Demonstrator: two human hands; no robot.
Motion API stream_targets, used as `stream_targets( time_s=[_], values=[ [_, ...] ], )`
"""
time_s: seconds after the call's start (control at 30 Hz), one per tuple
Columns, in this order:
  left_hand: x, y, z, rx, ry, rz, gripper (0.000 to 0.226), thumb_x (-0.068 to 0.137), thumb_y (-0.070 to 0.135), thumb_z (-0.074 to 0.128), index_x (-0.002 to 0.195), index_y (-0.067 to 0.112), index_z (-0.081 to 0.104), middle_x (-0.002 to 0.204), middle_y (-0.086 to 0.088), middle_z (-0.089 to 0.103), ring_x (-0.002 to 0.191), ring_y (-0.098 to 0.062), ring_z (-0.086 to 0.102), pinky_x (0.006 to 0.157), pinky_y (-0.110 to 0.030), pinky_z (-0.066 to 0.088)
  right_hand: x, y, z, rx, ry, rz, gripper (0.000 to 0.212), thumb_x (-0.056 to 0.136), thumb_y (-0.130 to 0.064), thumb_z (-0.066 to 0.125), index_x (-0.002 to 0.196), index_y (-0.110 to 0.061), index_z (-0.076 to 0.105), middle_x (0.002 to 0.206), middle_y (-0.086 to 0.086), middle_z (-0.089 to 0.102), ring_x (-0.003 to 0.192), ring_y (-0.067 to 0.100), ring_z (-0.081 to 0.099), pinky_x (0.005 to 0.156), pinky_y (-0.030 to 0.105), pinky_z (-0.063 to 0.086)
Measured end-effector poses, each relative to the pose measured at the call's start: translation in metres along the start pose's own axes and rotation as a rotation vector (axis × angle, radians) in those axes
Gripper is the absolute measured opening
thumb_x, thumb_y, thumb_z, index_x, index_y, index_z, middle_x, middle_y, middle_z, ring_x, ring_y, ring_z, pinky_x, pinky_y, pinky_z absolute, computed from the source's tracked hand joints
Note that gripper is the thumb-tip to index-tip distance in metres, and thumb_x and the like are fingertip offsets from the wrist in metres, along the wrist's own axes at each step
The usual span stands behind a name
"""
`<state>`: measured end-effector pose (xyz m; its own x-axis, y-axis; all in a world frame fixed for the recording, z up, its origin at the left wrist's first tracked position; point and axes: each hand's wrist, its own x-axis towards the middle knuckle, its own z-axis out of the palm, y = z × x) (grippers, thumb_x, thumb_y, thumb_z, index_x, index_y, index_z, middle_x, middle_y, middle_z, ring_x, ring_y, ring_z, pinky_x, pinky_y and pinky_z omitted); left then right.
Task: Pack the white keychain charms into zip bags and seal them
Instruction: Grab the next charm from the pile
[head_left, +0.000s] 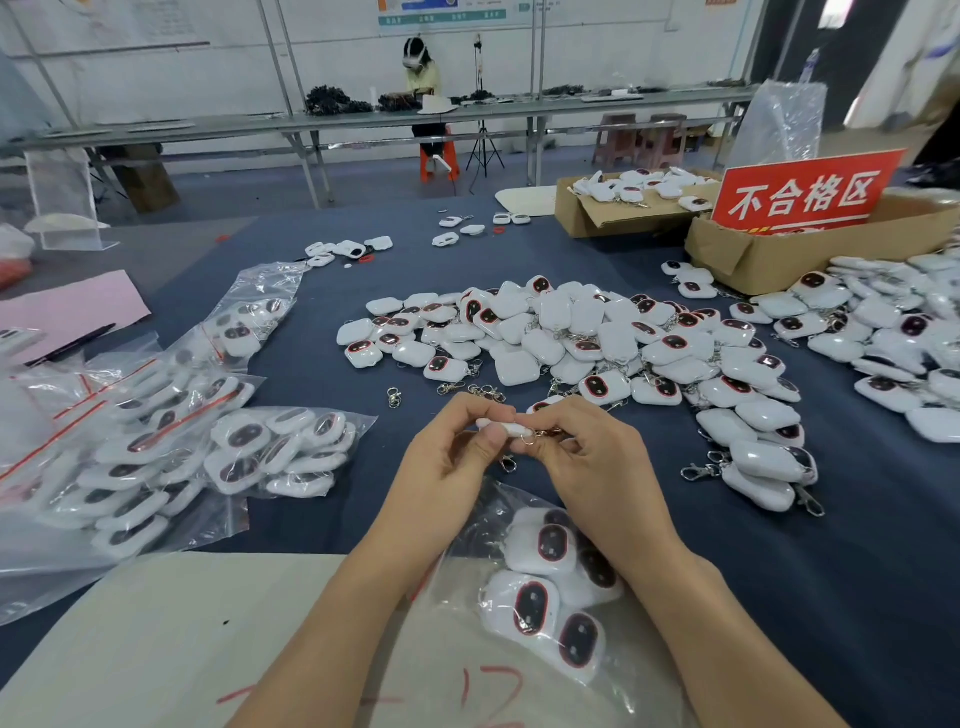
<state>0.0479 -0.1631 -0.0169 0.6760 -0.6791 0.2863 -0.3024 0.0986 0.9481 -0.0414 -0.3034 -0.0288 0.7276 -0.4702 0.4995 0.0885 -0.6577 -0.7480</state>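
Head view: a small white plastic keychain charm (506, 429) sits edge-on between two hands above the dark blue table (857, 545). The left hand (452, 462) pinches its body and the right hand (592, 457) pinches its metal ring end. Just below, a clear zip bag (483, 514) holds more charms. A loose heap of white charms (597, 338) spreads beyond, with filled bags (218, 447) at left.

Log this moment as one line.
left hand: holds charm | right hand: pinches its chain | zip bag: holds charms, under the hands
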Motion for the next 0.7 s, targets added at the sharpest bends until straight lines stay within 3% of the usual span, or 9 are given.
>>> stream_targets(
  time_s=[0.2, 0.37, 0.53, 0.7],
  values=[
    [0.0006, -0.0014, -0.0002, -0.006, 0.009, -0.005, 0.014, 0.098, 0.025, 0.057, 0.099, 0.031, 0.069, 0.115, 0.009, 0.073, 0.109, -0.013, 0.069, 0.102, -0.043, 0.054, -0.0001, -0.002, -0.0005, -0.035, -0.014, -0.011, 0.007, 0.087, -0.023, 0.077, 0.094, -0.025, 0.075, 0.088, -0.014, 0.068, 0.081, 0.011, 0.065, 0.072, 0.041, 0.055],
    [0.0008, -0.0004, -0.001, 0.021, 0.039, -0.007, 0.016, 0.098, 0.029, 0.062, 0.112, 0.035, 0.069, 0.112, 0.006, 0.075, 0.106, -0.015, 0.07, 0.099, -0.043, 0.054, 0.0032, -0.0035, -0.0048, 0.229, -0.057, 0.164, 0.024, 0.09, -0.022, 0.074, 0.091, -0.046, 0.071, 0.082, -0.021, 0.072, 0.081, -0.004, 0.067, 0.071, 0.009, 0.047],
    [0.0021, -0.0035, -0.0031, 0.054, 0.139, -0.023, 0.022, 0.1, 0.017, 0.064, 0.108, 0.035, 0.072, 0.104, 0.009, 0.076, 0.101, -0.011, 0.071, 0.095, -0.036, 0.056, 0.005, -0.0033, -0.005, 0.334, -0.142, 0.219, 0.026, 0.089, -0.029, 0.073, 0.106, -0.049, 0.069, 0.101, -0.019, 0.073, 0.099, 0.002, 0.068, 0.088, 0.026, 0.052],
    [0.0009, -0.0025, -0.0014, 0.112, 0.099, -0.028, 0.026, 0.096, 0.016, 0.068, 0.097, 0.041, 0.073, 0.095, 0.013, 0.076, 0.092, -0.005, 0.069, 0.08, -0.013, 0.052, 0.0051, -0.0047, -0.0082, 0.388, -0.095, 0.239, 0.017, 0.091, -0.024, 0.072, 0.088, -0.041, 0.071, 0.084, -0.007, 0.075, 0.082, 0.006, 0.07, 0.081, 0.028, 0.058]
  ],
)
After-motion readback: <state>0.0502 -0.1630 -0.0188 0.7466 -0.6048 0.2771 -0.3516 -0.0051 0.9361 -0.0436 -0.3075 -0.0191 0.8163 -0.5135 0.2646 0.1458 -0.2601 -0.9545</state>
